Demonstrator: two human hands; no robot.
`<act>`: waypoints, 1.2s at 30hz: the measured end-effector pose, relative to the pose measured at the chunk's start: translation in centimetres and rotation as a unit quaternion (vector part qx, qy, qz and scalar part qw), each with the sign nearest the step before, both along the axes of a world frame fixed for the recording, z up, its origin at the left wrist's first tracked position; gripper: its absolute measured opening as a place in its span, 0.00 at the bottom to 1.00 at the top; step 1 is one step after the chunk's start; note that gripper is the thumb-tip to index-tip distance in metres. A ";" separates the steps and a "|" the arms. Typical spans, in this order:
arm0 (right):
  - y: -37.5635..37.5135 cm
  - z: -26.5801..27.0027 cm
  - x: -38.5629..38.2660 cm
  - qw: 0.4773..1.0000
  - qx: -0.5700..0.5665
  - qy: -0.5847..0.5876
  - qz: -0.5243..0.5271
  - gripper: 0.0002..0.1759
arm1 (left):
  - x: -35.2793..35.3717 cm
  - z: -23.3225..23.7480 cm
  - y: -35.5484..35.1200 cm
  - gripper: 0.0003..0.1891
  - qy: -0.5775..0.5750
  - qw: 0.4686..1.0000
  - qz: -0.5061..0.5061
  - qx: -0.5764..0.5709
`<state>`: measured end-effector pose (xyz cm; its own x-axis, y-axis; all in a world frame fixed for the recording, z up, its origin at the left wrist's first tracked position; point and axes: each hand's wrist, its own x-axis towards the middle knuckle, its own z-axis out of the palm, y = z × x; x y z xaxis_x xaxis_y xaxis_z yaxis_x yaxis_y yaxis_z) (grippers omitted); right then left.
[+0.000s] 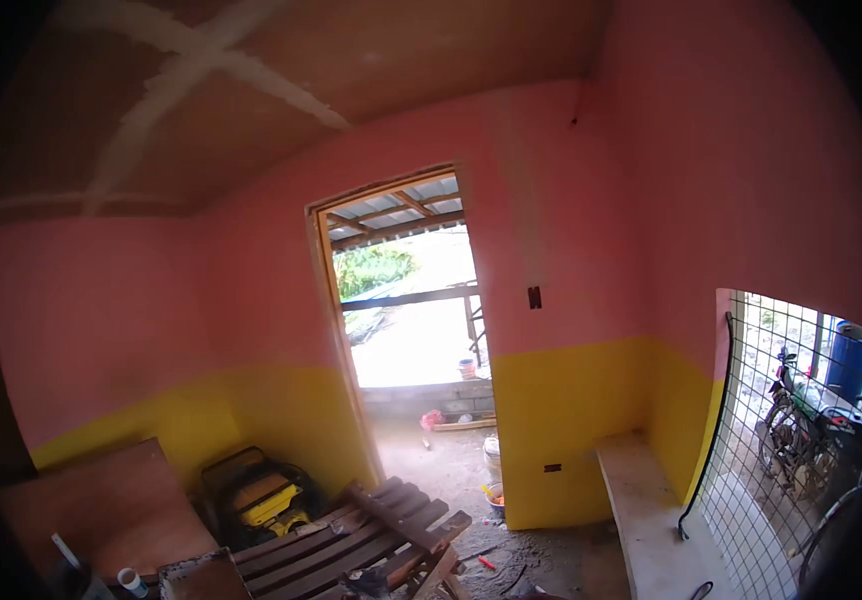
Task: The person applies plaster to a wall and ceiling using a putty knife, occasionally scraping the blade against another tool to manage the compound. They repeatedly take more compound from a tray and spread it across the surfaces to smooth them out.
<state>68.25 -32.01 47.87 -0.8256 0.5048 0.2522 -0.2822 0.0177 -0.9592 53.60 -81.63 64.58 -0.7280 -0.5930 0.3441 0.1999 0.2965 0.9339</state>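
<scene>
Neither of my hands is in the head view. I look across a room with pink upper walls and yellow lower walls (561, 420). An open doorway (411, 300) with a wooden frame leads outside. A dark wooden slatted pallet (351, 545) lies on the floor near the bottom centre. Behind it, against the yellow wall, stands a yellow and black machine (261, 495).
A brown board (101, 510) leans at the lower left. A concrete bench (651, 520) runs along the right wall under a wire-mesh window (771, 440), with a motorbike (801, 420) and blue barrel (849, 355) outside. Small debris and a bucket (492, 455) lie on the dirty floor.
</scene>
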 end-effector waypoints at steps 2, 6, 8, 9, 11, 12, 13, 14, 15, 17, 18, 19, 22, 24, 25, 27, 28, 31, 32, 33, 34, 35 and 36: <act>0.7 -1.7 0.8 1.000 0.005 0.008 -0.024 0.28 | -1.6 -0.5 0.7 0.29 -0.007 1.000 0.003 -0.004; 1.7 -7.7 1.4 0.989 0.094 0.063 -0.093 0.29 | -3.3 -1.8 1.8 0.30 -0.021 1.000 0.016 -0.006; 2.6 -8.0 1.6 0.941 0.250 0.135 -0.183 0.32 | -4.1 -2.5 2.0 0.30 -0.024 0.999 0.022 -0.005; 3.6 -6.6 1.4 0.980 0.094 0.103 -0.140 0.27 | -4.6 -3.0 1.9 0.30 -0.025 0.999 0.023 -0.006; 5.2 -0.5 3.4 0.973 -0.228 0.006 -0.043 0.18 | -4.7 -4.4 1.1 0.30 -0.023 0.999 0.020 -0.012; 4.4 -0.8 5.9 0.919 -0.390 -0.063 0.003 0.14 | -4.4 -5.5 0.0 0.31 -0.022 0.999 0.017 -0.024; 5.7 -4.6 4.6 0.904 -0.424 -0.052 -0.004 0.11 | -4.1 -6.3 -0.9 0.31 -0.022 0.999 0.008 -0.032; 5.4 -1.4 6.2 0.856 -0.515 -0.040 0.021 0.11 | -3.4 -6.6 -1.5 0.34 -0.042 0.996 -0.023 -0.079; 5.0 2.9 7.9 0.796 -0.603 -0.033 0.037 0.11 | -2.9 -7.3 -2.1 0.35 -0.084 0.991 -0.015 -0.107; 4.3 3.3 9.8 0.857 -0.511 -0.057 0.013 0.11 | -3.4 -8.8 -3.2 0.36 -0.158 0.984 0.025 -0.076; 4.2 5.1 10.1 0.849 -0.523 -0.078 -0.008 0.09 | -3.7 -9.7 -3.8 0.36 -0.153 0.987 0.031 -0.027; 3.8 5.7 10.6 0.842 -0.530 -0.098 -0.028 0.08 | -3.2 -9.3 -3.8 0.38 -0.149 0.971 0.046 -0.181; 3.6 0.0 12.6 0.859 -0.500 -0.105 -0.042 0.06 | -1.7 -7.3 -1.5 0.32 -0.179 0.970 0.092 -0.135; 3.6 3.4 11.6 0.784 -0.600 -0.154 -0.040 0.11 | -3.3 -10.0 -4.2 0.34 -0.133 0.989 0.012 -0.056; 2.8 4.1 11.4 0.796 -0.583 -0.159 -0.044 0.10 | -1.7 -7.3 -1.4 0.31 -0.108 0.972 0.097 -0.183; 1.6 5.0 10.5 0.820 -0.547 -0.161 -0.048 0.09 | -2.1 -8.5 -3.3 0.25 -0.059 0.989 -0.012 -0.135; 1.6 4.8 9.8 0.799 -0.580 -0.156 -0.032 0.09 | -1.7 -7.8 -2.9 0.23 -0.046 0.995 -0.038 -0.084; -0.1 9.3 6.9 0.805 -0.575 -0.144 -0.017 0.09 | -0.5 -4.1 0.6 0.18 -0.013 0.995 -0.098 0.019; -0.5 9.2 6.0 0.843 -0.524 -0.125 -0.007 0.09 | -0.3 -4.1 0.5 0.18 -0.013 0.994 -0.106 0.019; -0.9 9.1 5.2 0.876 -0.471 -0.105 -0.001 0.10 | -0.3 -3.8 0.3 0.18 -0.010 0.993 -0.113 0.016; -0.7 10.8 3.4 0.867 -0.487 -0.109 0.015 0.10 | -0.4 -3.8 -0.2 0.17 -0.040 0.992 -0.118 0.021; -0.8 11.9 1.7 0.857 -0.503 -0.113 0.031 0.10 | -0.2 -3.9 -0.7 0.17 -0.038 0.993 -0.115 0.010; -0.2 11.9 0.1 0.867 -0.479 -0.109 0.079 0.11 | -0.4 -3.9 -1.2 0.16 -0.035 0.993 -0.112 -0.003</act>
<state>68.36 -32.25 59.77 -0.8785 0.2728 -0.3921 -0.0185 -0.8397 -0.5428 53.19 -82.86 60.67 -0.8639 -0.4112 0.2907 0.1964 0.2564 0.9464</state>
